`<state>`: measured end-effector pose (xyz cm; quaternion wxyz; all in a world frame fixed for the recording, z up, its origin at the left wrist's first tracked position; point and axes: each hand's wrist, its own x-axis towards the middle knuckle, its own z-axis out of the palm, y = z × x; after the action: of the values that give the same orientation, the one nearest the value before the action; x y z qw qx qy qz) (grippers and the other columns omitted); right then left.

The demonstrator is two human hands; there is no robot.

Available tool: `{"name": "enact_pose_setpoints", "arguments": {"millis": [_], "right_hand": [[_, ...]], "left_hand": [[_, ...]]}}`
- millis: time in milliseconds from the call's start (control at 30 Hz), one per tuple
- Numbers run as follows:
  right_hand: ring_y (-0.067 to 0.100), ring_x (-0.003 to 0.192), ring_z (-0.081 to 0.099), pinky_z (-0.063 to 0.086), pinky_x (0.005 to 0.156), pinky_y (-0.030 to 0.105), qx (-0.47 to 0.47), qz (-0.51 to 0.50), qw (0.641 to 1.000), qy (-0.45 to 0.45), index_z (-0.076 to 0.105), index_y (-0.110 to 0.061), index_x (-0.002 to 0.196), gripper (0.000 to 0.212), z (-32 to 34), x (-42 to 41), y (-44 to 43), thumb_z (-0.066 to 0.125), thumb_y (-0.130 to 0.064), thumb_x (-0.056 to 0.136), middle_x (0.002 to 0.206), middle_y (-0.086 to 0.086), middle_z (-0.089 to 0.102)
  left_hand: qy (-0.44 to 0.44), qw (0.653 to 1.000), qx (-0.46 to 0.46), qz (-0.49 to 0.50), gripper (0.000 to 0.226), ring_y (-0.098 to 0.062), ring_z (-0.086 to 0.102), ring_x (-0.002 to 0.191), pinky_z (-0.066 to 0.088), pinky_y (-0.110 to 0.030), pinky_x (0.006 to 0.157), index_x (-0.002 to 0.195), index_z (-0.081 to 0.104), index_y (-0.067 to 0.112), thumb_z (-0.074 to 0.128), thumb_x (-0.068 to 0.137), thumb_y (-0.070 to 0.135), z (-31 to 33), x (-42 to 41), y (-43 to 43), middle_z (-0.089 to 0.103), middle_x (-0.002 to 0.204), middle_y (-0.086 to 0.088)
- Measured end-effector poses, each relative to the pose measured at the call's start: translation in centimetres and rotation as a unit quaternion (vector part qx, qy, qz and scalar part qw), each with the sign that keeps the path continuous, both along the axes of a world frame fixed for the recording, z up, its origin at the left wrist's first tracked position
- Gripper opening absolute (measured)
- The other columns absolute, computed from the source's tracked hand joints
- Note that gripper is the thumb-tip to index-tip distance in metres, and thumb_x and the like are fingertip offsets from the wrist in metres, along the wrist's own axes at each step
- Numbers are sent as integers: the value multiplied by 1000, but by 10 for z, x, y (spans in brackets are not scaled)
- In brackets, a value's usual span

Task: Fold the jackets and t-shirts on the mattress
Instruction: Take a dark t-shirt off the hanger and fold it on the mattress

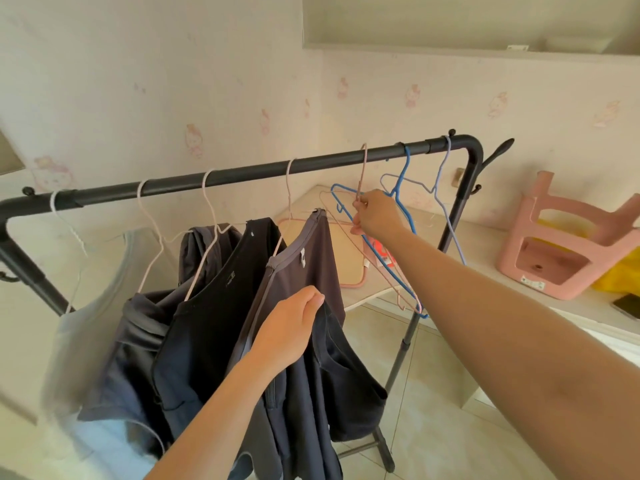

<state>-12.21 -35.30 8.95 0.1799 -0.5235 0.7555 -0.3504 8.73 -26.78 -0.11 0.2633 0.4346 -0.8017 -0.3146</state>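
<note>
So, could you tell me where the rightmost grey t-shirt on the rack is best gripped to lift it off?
Probably at the collar band atop the grey t-shirt, coming from the right: that side hangs free, while the navy shirt crowds its left.

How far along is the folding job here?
Done: nothing folded is in view, though empty blue hangers hint some clothes came off. In hand: the left hand grips a grey shirt on the rack, the right hand pinches a bare pink hanger. Left: this shirt and three other hanging garments need taking down and folding.
</note>
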Motion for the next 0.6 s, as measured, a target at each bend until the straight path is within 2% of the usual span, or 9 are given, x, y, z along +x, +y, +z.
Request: {"name": "enact_pose_setpoints", "arguments": {"millis": [33,133,200,267,367,433,500,533,600], "right_hand": [[31,85,68,57,81,45,2,4,1000,1,60,5,109,21,-5,0,0,57,1,89,96,18,69],[29,88,67,56,84,45,-13,-6,1000,-18,58,4,112,22,-15,0,2,55,1,91,98,19,67],[26,89,63,54,79,37,-34,-13,999,-28,55,0,122,27,-18,2,10,47,-7,97,105,17,65],[27,98,61,45,75,30,-23,-20,999,18,51,-5,130,34,-20,2,25,44,-16,99,112,11,62],[30,97,57,38,66,28,-22,-3,999,40,53,-9,119,24,-29,-2,61,45,-16,97,95,6,59],[31,103,58,38,71,25,-38,20,998,44,50,-9,131,34,-38,-2,89,47,-16,98,103,13,63],[27,106,60,36,70,12,-58,45,997,31,49,-6,134,37,-57,-8,121,50,-17,98,112,15,65],[19,107,60,36,69,3,-59,51,997,17,48,-7,136,40,-65,-9,133,53,-18,98,115,10,65],[8,106,58,36,79,-2,-55,39,998,-11,44,-12,141,46,-82,-10,161,55,-19,97,120,2,64]], "left_hand": [[4,1000,5,-4,26,0,57,72,47,-23,68,94,53,25,32,104,36,-1,-1,-1,59,78,8],[7,999,39,-30,22,3,57,85,44,-10,75,100,53,27,33,104,36,0,-2,-2,60,89,12],[10,998,40,-55,27,-2,56,76,44,-17,74,93,55,21,34,103,34,4,-3,-3,59,83,2],[12,996,32,-78,29,-8,55,73,45,-25,76,91,55,16,35,103,33,9,-5,-2,58,81,-6],[-3,993,9,-117,29,-5,57,83,44,-23,80,100,58,19,35,103,37,16,-13,1,62,89,5],[-12,988,3,-151,25,-5,58,80,47,-24,76,97,55,26,35,103,40,16,-19,6,61,85,9],[-21,979,3,-203,33,-19,55,70,46,-36,71,90,54,18,35,102,42,11,-35,16,56,73,-5],[-24,975,1,-221,35,-20,49,64,43,-36,66,87,53,14,36,102,41,8,-41,22,51,68,-6],[-21,968,3,-252,35,-10,35,55,33,-28,58,76,46,15,38,102,37,3,-55,34,38,58,3]]}}
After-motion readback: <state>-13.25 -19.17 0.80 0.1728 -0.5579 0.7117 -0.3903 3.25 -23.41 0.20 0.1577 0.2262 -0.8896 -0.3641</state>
